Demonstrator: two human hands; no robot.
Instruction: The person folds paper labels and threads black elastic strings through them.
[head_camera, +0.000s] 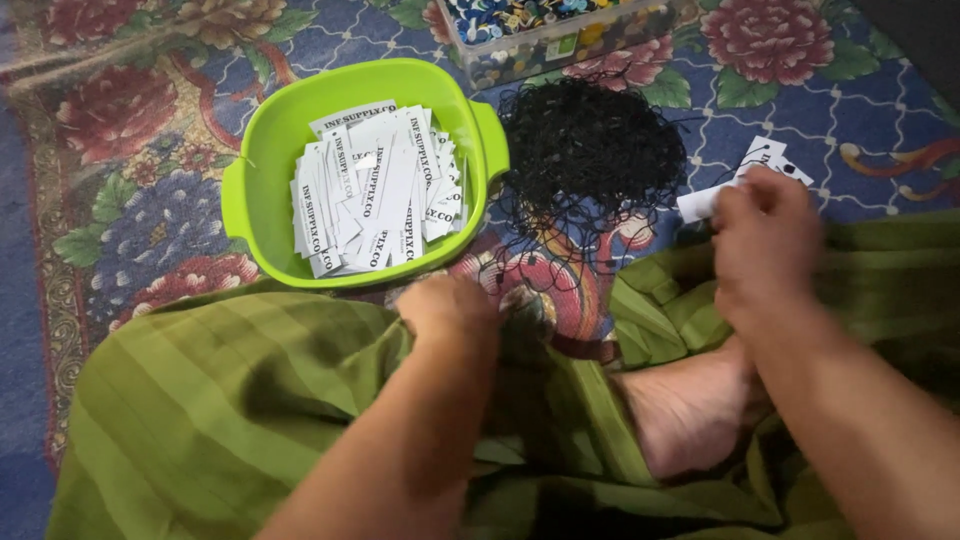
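Observation:
My right hand (765, 240) is closed on white paper tags (703, 200), held above my right knee; more white tags (770, 155) lie on the carpet just beyond it. My left hand (447, 305) rests low by my left knee, next to the near edge of a heap of black strings (585, 150); whether its fingers pinch a string is hidden. A lime green plastic basin (255, 190) stands beyond my left hand, filled with several white printed tags (375, 185).
I sit cross-legged in a green striped cloth (200, 410), one bare foot (685, 410) showing between my arms. A clear plastic box of small colourful pieces (545, 35) stands at the far edge. A flowered carpet (130, 120) lies under everything.

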